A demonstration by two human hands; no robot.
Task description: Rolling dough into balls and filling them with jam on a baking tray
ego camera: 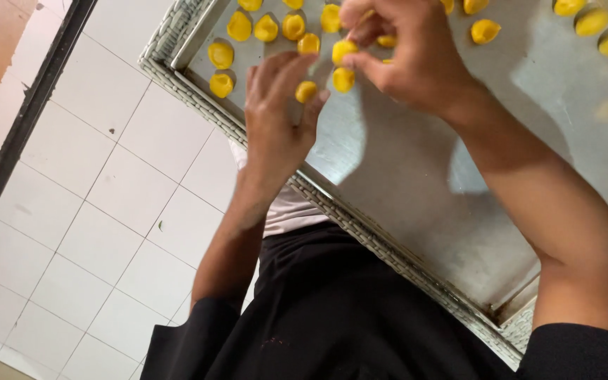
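Observation:
A metal baking tray (416, 183) rests on a woven grey surface (177, 28) in front of me. Several small yellow dough pieces lie on it in rows, a group at the upper left (265, 28) and more at the upper right (603, 42). My left hand (276, 119) pinches one yellow piece (306, 91) between fingertips just above the tray. My right hand (402, 56) grips another yellow piece (343, 51) between thumb and fingers, close beside the left hand. One more piece (343, 79) lies directly under my right thumb.
White tiled floor (93, 211) spreads at the left, with a dark strip (29, 112) along its far edge. My dark clothing (332, 309) fills the bottom of the view. The tray's near half is bare metal.

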